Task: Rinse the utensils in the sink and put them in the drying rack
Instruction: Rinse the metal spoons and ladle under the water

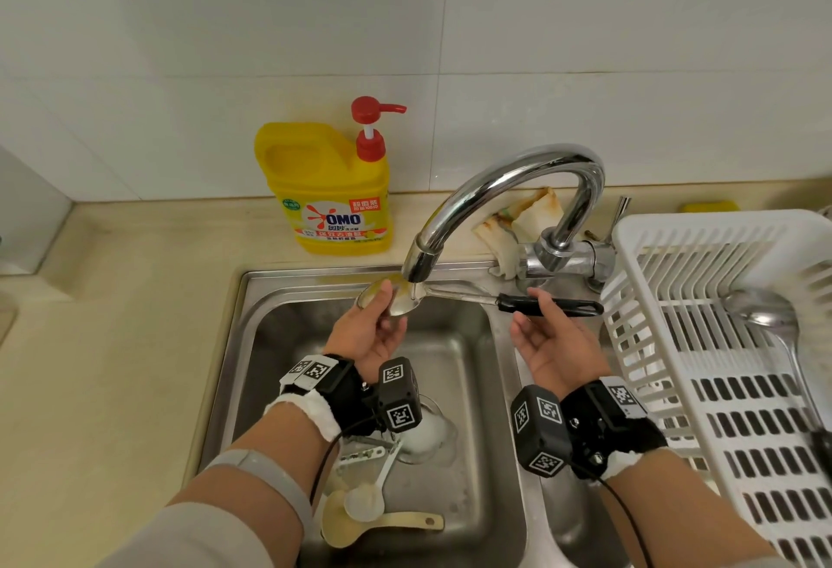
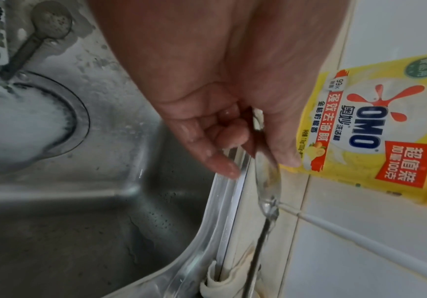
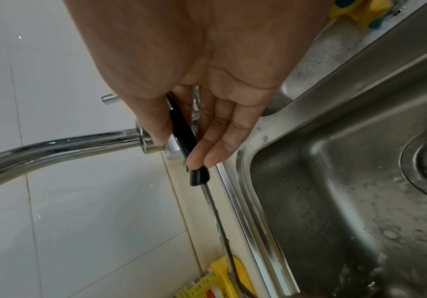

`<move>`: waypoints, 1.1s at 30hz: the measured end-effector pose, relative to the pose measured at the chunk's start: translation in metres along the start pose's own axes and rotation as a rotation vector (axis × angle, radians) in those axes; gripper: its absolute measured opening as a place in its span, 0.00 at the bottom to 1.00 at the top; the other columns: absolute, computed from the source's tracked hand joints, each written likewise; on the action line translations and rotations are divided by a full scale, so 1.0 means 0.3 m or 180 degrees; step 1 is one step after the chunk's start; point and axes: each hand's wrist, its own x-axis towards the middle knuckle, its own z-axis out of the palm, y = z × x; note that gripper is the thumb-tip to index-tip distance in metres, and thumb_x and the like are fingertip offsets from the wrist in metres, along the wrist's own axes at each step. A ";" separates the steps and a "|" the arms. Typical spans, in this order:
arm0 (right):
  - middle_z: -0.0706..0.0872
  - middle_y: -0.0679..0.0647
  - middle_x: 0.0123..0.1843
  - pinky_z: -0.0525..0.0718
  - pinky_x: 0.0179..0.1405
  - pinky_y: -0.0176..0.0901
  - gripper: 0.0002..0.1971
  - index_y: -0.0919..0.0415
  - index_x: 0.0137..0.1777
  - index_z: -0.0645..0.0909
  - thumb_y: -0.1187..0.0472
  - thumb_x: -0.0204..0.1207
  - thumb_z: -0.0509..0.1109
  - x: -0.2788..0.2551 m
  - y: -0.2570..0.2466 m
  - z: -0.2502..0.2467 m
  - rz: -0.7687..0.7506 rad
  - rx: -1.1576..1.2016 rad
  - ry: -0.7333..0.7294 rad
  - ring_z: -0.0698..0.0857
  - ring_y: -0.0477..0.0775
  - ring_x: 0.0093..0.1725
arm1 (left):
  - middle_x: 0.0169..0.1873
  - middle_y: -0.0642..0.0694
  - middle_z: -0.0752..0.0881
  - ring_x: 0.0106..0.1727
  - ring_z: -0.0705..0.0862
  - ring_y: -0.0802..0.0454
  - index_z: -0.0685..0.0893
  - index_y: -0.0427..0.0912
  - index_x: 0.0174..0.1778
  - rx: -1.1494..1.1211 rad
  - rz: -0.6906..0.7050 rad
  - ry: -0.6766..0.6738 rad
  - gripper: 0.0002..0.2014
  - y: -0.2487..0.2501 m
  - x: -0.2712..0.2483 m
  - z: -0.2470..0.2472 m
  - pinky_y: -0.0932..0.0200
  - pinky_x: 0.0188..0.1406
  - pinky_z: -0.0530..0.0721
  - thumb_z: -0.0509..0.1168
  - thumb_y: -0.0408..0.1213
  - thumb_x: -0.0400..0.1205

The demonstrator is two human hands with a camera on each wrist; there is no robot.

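Note:
A metal spoon (image 1: 407,303) with a black handle (image 1: 551,306) lies level under the spout of the chrome faucet (image 1: 508,182), and water runs onto its bowl. My left hand (image 1: 388,307) holds the bowl, thumb on top and fingers curled beneath; the left wrist view shows the bowl (image 2: 267,177) edge-on between thumb and fingers. My right hand (image 1: 529,308) pinches the handle (image 3: 184,137) between thumb and fingertips. Low in the steel sink (image 1: 270,297) lie a beige rice paddle (image 1: 382,522), a white spoon (image 1: 364,502) and a white slotted tool (image 1: 364,461).
The white plastic drying rack (image 1: 720,342) stands to the right of the sink with a metal ladle (image 1: 765,311) in it. A yellow soap bottle (image 1: 333,189) stands behind the sink. A crumpled cloth (image 1: 526,216) lies by the faucet base. Foam (image 1: 427,432) covers the drain.

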 end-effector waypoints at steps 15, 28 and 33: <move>0.92 0.58 0.41 0.91 0.40 0.41 0.07 0.64 0.54 0.85 0.61 0.83 0.71 0.015 -0.012 0.007 -0.0067 -0.0225 0.0114 0.90 0.51 0.36 | 0.33 0.46 0.88 0.27 0.83 0.59 0.85 0.39 0.54 -0.0052 -0.0097 -0.0054 0.09 -0.002 -0.021 0.006 0.64 0.34 0.90 0.72 0.39 0.81; 0.90 0.58 0.37 0.90 0.42 0.49 0.05 0.61 0.46 0.84 0.66 0.76 0.78 0.000 -0.054 0.011 -0.0766 -0.1012 0.0236 0.88 0.56 0.35 | 0.31 0.44 0.91 0.28 0.89 0.56 0.86 0.37 0.54 -0.0013 -0.0090 -0.0115 0.11 0.006 -0.021 0.011 0.65 0.28 0.89 0.70 0.41 0.83; 0.92 0.61 0.45 0.91 0.50 0.48 0.03 0.61 0.52 0.85 0.64 0.80 0.74 0.008 -0.042 0.003 -0.0267 -0.0460 0.0200 0.90 0.60 0.45 | 0.44 0.40 0.92 0.44 0.91 0.49 0.85 0.35 0.54 -0.0199 -0.0074 -0.0230 0.10 0.004 -0.026 0.023 0.58 0.47 0.92 0.69 0.38 0.83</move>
